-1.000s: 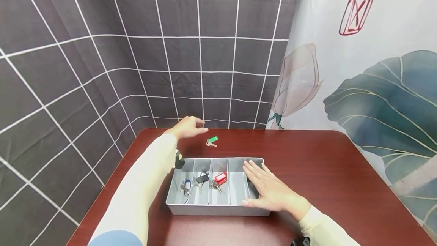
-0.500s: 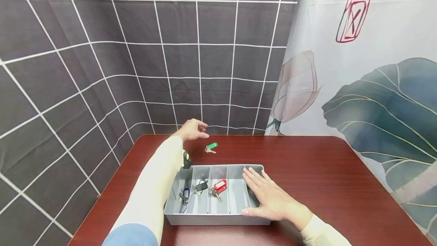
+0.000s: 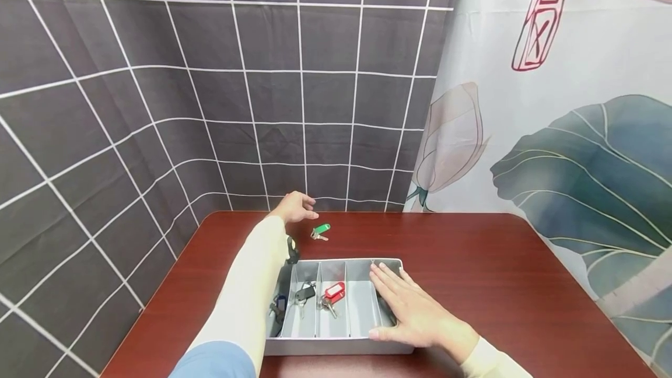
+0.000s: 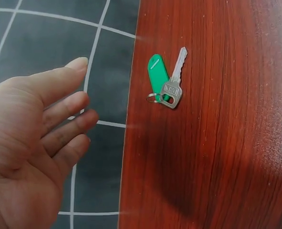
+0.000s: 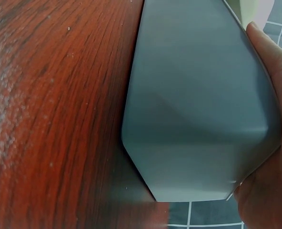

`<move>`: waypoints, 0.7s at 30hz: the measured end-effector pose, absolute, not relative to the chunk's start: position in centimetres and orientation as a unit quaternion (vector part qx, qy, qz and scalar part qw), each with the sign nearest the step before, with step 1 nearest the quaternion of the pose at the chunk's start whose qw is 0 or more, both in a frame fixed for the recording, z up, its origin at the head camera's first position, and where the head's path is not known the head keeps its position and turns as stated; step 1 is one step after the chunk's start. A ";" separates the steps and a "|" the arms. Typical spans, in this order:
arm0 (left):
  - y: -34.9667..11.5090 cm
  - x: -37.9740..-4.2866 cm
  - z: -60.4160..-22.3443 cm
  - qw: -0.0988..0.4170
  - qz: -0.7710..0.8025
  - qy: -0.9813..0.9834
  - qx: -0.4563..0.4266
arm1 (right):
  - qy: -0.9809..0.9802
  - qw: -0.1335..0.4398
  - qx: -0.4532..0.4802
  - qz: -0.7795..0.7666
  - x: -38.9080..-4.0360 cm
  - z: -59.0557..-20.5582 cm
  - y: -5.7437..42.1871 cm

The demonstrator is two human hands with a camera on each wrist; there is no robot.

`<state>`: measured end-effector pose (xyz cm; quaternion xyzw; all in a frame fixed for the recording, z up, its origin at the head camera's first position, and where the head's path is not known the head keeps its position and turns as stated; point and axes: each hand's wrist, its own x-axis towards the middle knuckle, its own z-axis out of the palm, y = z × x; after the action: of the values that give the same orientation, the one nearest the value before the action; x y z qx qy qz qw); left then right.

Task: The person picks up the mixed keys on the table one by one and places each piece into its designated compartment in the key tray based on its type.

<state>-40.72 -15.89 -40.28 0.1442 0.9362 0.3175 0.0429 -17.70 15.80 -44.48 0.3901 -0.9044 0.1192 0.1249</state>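
Note:
My left hand [image 3: 295,207] hovers near the table's far edge, fingers loosely bent and holding nothing. Just right of it lies a key [image 4: 173,90] on a ring with a green key tag [image 4: 157,72], flat on the table. A grey divided tray [image 3: 336,346] stands nearer to me. My right hand [image 3: 415,311] rests over its right end, fingers extended across the rim and covering much of the last compartment. Inside, separate compartments hold keys with a red tag [image 3: 334,291], keys with a black fob [image 3: 305,293], and dark keys [image 3: 278,308] partly hidden by my left sleeve.
The red-brown wooden table [image 3: 472,273] reaches out on both sides of the tray. Behind it hangs a dark grid-patterned curtain [image 3: 273,98], with a white floral curtain [image 3: 457,133] at the right. A dark wrist device [image 3: 292,251] sits on my left wrist.
My left hand has edged a little closer to the green-tagged key, and its sleeve now covers the tray's left end. My right hand stays on the tray. The head view has shifted slightly.

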 end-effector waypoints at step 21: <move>-15.1 -42.2 -42.3 0.051 0.285 0.944 0.159 | -0.903 0.139 0.390 0.113 -17.7 -44.7 16.0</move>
<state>-42.15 -15.07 -42.32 0.1586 0.9440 0.2849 0.0511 -17.70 16.01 -44.66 0.3896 -0.9033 0.1130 0.1395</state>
